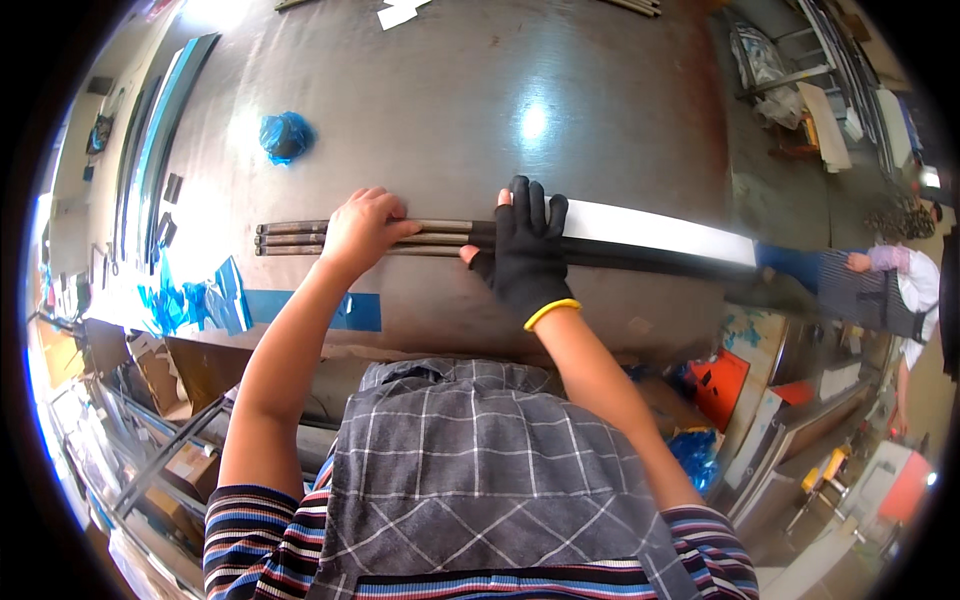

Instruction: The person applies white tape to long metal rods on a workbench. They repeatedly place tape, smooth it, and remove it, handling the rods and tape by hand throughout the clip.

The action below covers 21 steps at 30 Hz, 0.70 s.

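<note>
A bundle of long, slim brown metal strips (pixel 440 240) lies across the table in front of me. Over its left part my left hand (pixel 362 232) is bare, with fingers curled over the far side and the thumb along the top. My right hand (pixel 530 245) wears a black glove with a yellow cuff and bare thumb and index tips. It rests flat across the bundle with its fingers stretched toward the far side. From under it a long white strip (pixel 660 232) runs right, beside a dark strip (pixel 650 257) on its near side.
A crumpled blue plastic lump (pixel 286 137) sits on the metal table (pixel 420 110). Blue film (pixel 205 300) hangs at the left edge, near long panels (pixel 165 130). At the right stands another person in an apron (pixel 860 285). Racks (pixel 800 75) and an orange-red piece (pixel 722 388) lie beyond the table.
</note>
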Each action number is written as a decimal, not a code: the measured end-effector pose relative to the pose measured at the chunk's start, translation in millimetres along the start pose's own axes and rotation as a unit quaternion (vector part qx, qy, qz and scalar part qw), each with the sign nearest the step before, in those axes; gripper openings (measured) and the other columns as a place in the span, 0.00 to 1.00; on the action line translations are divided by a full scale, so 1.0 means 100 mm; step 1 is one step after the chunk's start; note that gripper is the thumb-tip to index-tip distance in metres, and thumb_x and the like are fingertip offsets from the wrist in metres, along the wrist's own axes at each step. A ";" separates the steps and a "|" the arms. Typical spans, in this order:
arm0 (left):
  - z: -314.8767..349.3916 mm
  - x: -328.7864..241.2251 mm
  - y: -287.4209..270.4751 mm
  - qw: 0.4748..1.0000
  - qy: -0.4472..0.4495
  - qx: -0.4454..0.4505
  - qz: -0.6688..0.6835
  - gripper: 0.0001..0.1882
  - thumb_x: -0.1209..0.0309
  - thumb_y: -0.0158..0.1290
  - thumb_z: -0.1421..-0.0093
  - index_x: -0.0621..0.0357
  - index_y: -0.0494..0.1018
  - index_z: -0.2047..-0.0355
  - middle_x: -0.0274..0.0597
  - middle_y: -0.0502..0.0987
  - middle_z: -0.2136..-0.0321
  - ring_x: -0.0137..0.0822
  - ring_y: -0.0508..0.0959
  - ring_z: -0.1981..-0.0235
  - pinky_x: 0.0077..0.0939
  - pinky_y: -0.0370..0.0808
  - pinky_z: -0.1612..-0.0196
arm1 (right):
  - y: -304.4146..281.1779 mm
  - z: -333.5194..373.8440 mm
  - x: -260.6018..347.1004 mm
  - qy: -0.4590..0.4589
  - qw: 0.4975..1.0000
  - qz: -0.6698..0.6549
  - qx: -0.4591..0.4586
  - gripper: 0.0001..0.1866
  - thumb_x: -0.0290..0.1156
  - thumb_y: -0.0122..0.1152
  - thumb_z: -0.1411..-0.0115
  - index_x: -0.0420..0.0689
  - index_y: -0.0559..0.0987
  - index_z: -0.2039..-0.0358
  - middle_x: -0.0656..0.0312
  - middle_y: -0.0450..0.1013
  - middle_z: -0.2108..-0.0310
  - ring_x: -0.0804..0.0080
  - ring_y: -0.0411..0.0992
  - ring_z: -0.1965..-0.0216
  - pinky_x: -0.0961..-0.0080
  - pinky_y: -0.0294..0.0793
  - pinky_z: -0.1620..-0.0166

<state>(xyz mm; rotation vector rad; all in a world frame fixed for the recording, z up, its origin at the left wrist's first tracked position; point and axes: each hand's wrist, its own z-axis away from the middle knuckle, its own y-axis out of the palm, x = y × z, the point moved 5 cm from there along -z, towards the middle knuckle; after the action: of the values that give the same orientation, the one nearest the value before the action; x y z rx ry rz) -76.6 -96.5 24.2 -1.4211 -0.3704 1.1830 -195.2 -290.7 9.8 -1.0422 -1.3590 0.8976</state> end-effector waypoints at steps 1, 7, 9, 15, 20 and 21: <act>0.00 0.02 0.03 1.000 0.002 -0.003 0.001 0.15 0.57 0.64 0.46 0.55 0.79 0.71 0.36 0.77 0.69 0.40 0.76 0.58 0.37 0.74 0.55 | 0.01 0.02 -0.07 0.009 1.000 -0.005 -0.003 0.52 0.63 0.57 0.42 0.29 0.57 0.34 0.37 0.49 0.30 0.42 0.46 0.28 0.39 0.35 0.29; -0.11 0.04 0.01 0.999 0.038 -0.024 -0.009 0.15 0.56 0.63 0.44 0.55 0.79 0.70 0.36 0.78 0.68 0.41 0.76 0.57 0.37 0.74 0.54 | -0.42 0.37 -0.76 0.172 0.982 0.034 -0.064 0.45 0.52 0.57 0.39 0.32 0.55 0.32 0.40 0.49 0.29 0.42 0.45 0.27 0.44 0.38 0.28; -0.20 0.04 -0.02 0.998 0.050 -0.029 -0.008 0.15 0.56 0.63 0.44 0.55 0.79 0.71 0.37 0.78 0.67 0.41 0.76 0.57 0.37 0.75 0.54 | -0.46 0.47 -0.93 0.167 0.980 0.090 -0.053 0.43 0.54 0.56 0.38 0.34 0.59 0.35 0.41 0.51 0.29 0.41 0.47 0.28 0.42 0.40 0.29; -0.17 0.07 -0.01 0.999 0.046 -0.019 -0.007 0.15 0.56 0.64 0.45 0.54 0.80 0.70 0.38 0.78 0.68 0.43 0.77 0.58 0.38 0.75 0.54 | -0.45 0.26 -0.45 0.044 0.992 0.097 -0.061 0.41 0.53 0.67 0.47 0.39 0.68 0.41 0.45 0.55 0.32 0.44 0.51 0.30 0.39 0.45 0.30; -0.03 0.10 0.04 0.997 0.066 -0.039 -0.001 0.15 0.56 0.64 0.46 0.55 0.79 0.71 0.41 0.79 0.67 0.48 0.77 0.57 0.40 0.75 0.53 | -0.21 0.07 0.36 -0.109 0.988 -0.030 -0.107 0.29 0.37 0.77 0.63 0.42 0.76 0.59 0.48 0.63 0.39 0.44 0.58 0.35 0.39 0.58 0.36; -0.04 0.06 0.04 0.997 0.067 -0.038 0.008 0.15 0.56 0.64 0.46 0.55 0.78 0.72 0.42 0.78 0.67 0.48 0.77 0.57 0.41 0.75 0.54 | -0.16 0.01 0.46 -0.117 0.986 -0.042 -0.108 0.28 0.36 0.77 0.64 0.42 0.76 0.61 0.48 0.64 0.39 0.44 0.58 0.36 0.39 0.58 0.36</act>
<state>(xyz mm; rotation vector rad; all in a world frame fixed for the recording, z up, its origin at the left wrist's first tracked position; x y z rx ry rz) -72.8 -94.6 17.1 -1.5624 -0.3146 1.0892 -195.9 -252.4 39.5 -1.0564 -1.7154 0.8429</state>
